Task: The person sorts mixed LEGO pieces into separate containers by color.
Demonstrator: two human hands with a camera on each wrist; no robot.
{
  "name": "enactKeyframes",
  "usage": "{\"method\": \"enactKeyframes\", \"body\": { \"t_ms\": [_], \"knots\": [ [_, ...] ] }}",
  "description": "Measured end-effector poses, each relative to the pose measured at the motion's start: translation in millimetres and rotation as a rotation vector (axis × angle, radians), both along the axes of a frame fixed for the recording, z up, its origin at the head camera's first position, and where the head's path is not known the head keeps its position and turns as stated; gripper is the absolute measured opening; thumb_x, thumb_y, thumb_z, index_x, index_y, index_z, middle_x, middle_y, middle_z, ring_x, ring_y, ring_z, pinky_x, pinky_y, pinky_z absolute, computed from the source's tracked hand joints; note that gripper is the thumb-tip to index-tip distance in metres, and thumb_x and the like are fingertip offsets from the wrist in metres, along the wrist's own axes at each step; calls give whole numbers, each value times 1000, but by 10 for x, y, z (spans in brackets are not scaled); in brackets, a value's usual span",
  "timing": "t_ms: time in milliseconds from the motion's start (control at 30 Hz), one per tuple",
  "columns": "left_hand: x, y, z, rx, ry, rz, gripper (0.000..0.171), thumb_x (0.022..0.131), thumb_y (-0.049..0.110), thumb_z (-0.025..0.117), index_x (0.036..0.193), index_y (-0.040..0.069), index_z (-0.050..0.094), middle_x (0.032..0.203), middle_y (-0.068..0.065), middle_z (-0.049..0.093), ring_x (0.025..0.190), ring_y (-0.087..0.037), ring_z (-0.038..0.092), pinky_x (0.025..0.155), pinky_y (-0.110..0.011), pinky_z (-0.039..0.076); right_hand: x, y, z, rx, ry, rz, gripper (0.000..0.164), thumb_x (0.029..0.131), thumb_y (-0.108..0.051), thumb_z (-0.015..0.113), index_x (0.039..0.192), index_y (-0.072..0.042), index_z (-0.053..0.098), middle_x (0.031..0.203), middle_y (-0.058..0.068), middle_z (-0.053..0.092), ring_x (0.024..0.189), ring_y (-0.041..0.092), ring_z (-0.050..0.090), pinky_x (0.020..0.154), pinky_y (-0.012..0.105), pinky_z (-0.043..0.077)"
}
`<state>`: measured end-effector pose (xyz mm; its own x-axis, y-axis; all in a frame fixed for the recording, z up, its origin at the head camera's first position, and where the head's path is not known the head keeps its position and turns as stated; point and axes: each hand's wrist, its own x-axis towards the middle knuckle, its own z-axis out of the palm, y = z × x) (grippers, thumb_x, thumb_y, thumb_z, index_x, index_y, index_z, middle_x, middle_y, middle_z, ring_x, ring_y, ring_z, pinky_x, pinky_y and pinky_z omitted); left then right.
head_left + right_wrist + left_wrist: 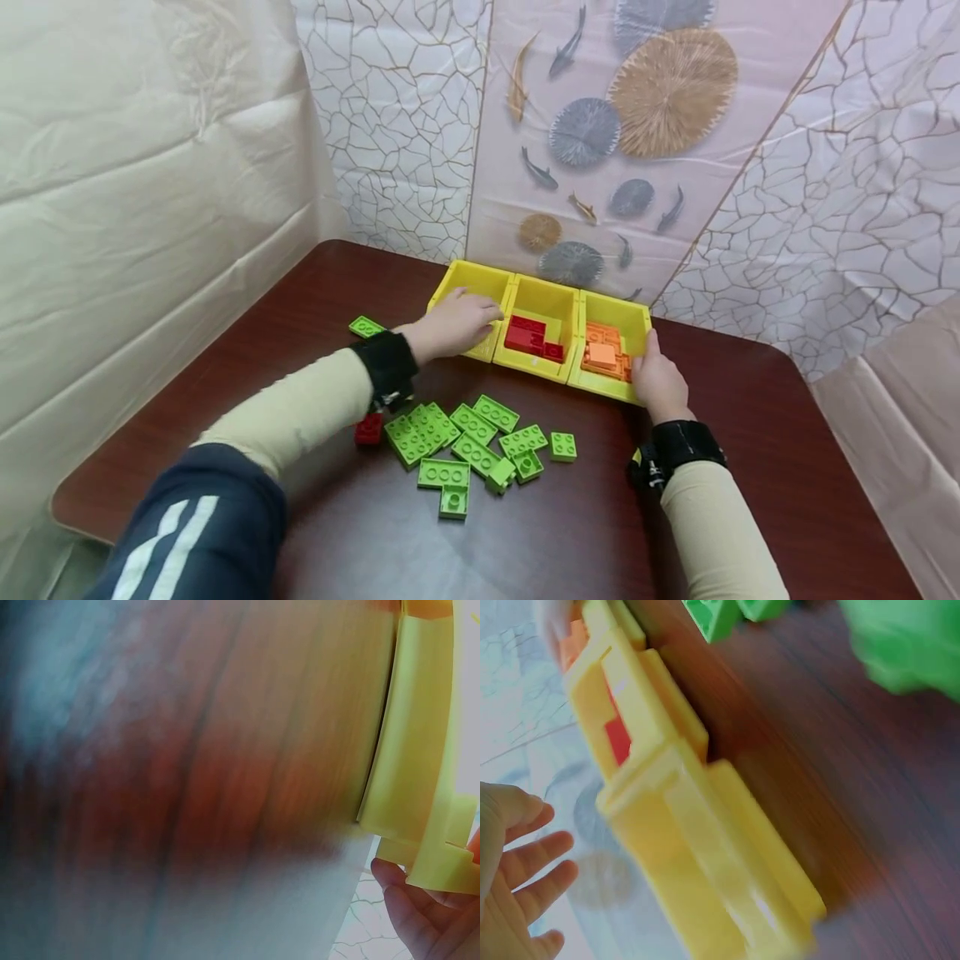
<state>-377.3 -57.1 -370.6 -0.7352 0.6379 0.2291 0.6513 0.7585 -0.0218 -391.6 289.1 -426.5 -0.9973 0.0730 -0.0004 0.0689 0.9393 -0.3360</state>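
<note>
Left grip [461,321]: fingers relaxed and spread, holding nothing; hovers over the left compartment of the yellow tray [517,359]. Contact with its rim: cannot tell. Right grip [660,383]: holds the same tray by its right end, fingers curled at the outer corner. Tray sits at the far side of the bench [540,542], three compartments in a row. Middle one contains red bricks [527,333]; right one, orange bricks [602,356]. Green bricks [423,429] lie loosely grouped in front. Single red brick [368,429] just left of these; lone green piece [366,326] near the left wrist.
</note>
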Motion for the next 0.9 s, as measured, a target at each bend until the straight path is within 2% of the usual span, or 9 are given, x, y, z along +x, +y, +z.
{"method": "enactKeyframes", "body": {
  "t_ms": [100, 233, 367, 533, 600, 700, 900],
  "knots": [
    [183, -372, 17, 49, -25, -57, 24, 93, 14, 54, 114, 10, 64, 110, -3, 63, 105, -19, 56, 94, -40, 37, -6, -13, -11, 9, 3, -3, 62, 99, -21, 28, 147, -7, -9, 119, 34, 49, 84, 37, 55, 65, 47, 42],
    [493, -828, -50, 85, -135, -98, 22, 94, 13, 53, 112, 9, 65, 105, -3, 64, 96, -17, 59, 86, -34, 45, -16, -19, -14, 13, 7, 1, 62, 100, -22, 27, 147, -7, -10, 122, 34, 47, 85, 37, 54, 66, 48, 42],
    [823, -1125, -178, 42, -229, -46, 28, 93, 26, 57, 113, 8, 64, 104, -3, 64, 95, -17, 60, 84, -36, 47, 11, -33, 3, 15, 5, 8, 62, 99, -21, 27, 147, -6, -9, 119, 35, 48, 81, 37, 55, 63, 46, 42],
    [1145, -1261, -310, -31, -290, 62, 43, 87, 42, 62, 115, 9, 63, 100, -4, 62, 86, -17, 58, 77, -37, 49, 40, -59, 18, 22, 11, 19, 61, 99, -20, 27, 147, -3, -7, 119, 36, 48, 81, 38, 55, 63, 46, 42],
    [1223, -1274, -344, -40, -295, 100, 46, 84, 43, 65, 115, 10, 63, 97, -2, 60, 81, -15, 56, 73, -35, 49, 36, -69, 19, 23, 15, 24, 61, 99, -20, 26, 147, -3, -7, 120, 36, 47, 82, 38, 55, 63, 47, 42],
    [1277, -1255, -370, -56, -297, 132, 48, 81, 44, 69, 115, 11, 62, 93, -1, 58, 77, -14, 54, 68, -33, 49, 36, -54, 9, 16, 14, 22, 61, 99, -20, 26, 147, -4, -8, 121, 36, 47, 83, 39, 55, 64, 47, 42],
    [1278, -1253, -355, -78, -318, 132, 44, 78, 37, 73, 112, 10, 62, 88, 0, 57, 75, -14, 54, 66, -32, 48, 28, -60, 5, 8, 16, 19, 62, 99, -20, 27, 147, -5, -8, 121, 36, 47, 85, 39, 56, 64, 47, 42]
  ]
}}
